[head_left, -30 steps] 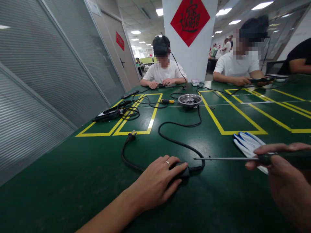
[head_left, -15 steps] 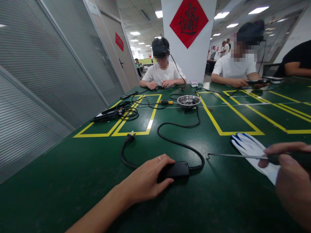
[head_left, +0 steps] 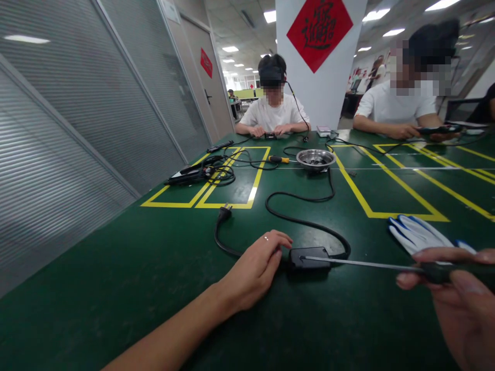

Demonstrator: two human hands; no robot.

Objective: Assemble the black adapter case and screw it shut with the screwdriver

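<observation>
A small black power adapter (head_left: pixel 311 259) lies on the green table (head_left: pixel 116 288), its black cable (head_left: pixel 305 221) looping back to a plug (head_left: pixel 224 211). My left hand (head_left: pixel 255 270) rests flat on the table, fingertips touching the adapter's left end. My right hand (head_left: pixel 460 299) grips the dark handle of a long screwdriver (head_left: pixel 363 264). Its thin metal shaft reaches left, and the tip sits on the adapter's top.
A white and blue glove (head_left: pixel 419 234) lies near my right hand. Farther off stand a metal bowl (head_left: pixel 315 159), a yellow-handled screwdriver (head_left: pixel 279 159) and a heap of cables (head_left: pixel 203 174). Yellow tape lines mark the table. Two people in white shirts work at the far edge.
My left hand has slid back off the adapter, uncovering it. The screwdriver tip swung away to the right, then came back and now rests on the adapter.
</observation>
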